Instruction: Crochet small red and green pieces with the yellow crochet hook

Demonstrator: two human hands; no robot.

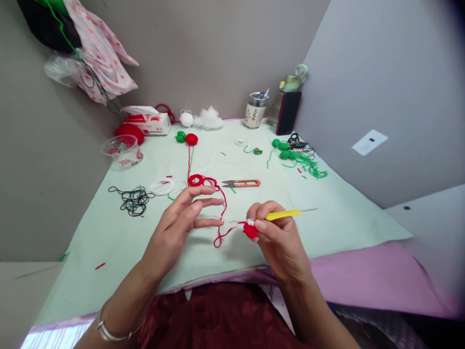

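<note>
My right hand [278, 230] grips a crochet hook [283, 214] with a yellow handle, its metal shaft pointing right. Between the same thumb and fingers is a small red crochet piece [250, 230] with white yarn along its top. My left hand [181, 220] is open, fingers spread and reaching right. Red yarn [224, 206] and a thin white strand run between the piece and the left fingers; whether the fingers touch them I cannot tell. Beyond the hands, orange thread snips [241, 183] lie on the table, with looped red yarn to their left.
Black cord [134, 199] lies tangled at left, near a clear plastic tub [123, 152] and a tissue box [150, 121]. Green yarn pieces [308, 162] and black scissors [296, 140] are at right. A pen holder [255, 111], phone [288, 113] and bottle [290, 82] stand behind.
</note>
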